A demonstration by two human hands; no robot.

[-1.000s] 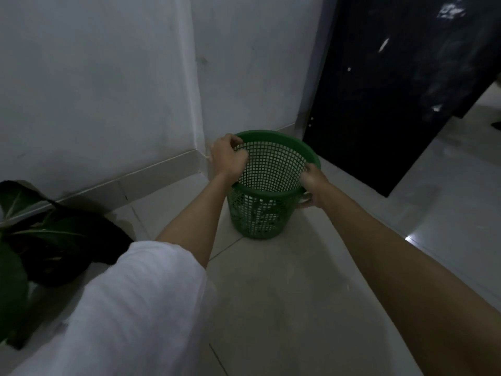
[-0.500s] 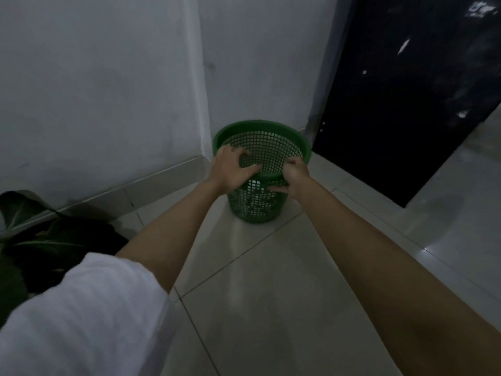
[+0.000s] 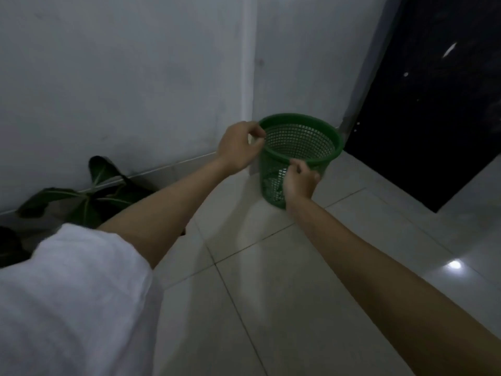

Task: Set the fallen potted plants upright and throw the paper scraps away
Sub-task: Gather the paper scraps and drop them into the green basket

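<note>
A green mesh waste basket (image 3: pixel 322 131) is in the corner of the room, tilted a little toward me. My left hand (image 3: pixel 238 147) grips its rim on the left side. My right hand (image 3: pixel 299 180) pinches the near rim from the front. No paper scraps show in view. A dark-leaved plant (image 3: pixel 89 196) lies low by the wall at the left, its pot hidden behind my white sleeve.
White walls (image 3: pixel 122 77) meet at the corner behind the basket. A dark glossy door or panel (image 3: pixel 433 104) stands at the right. Pale floor tiles (image 3: pixel 271 280) stretch toward me, with a light reflection at the right.
Both hands have shifted along the basket's rim; the left now holds the left side and the right the near edge. The view has swung, showing more of the plant.
</note>
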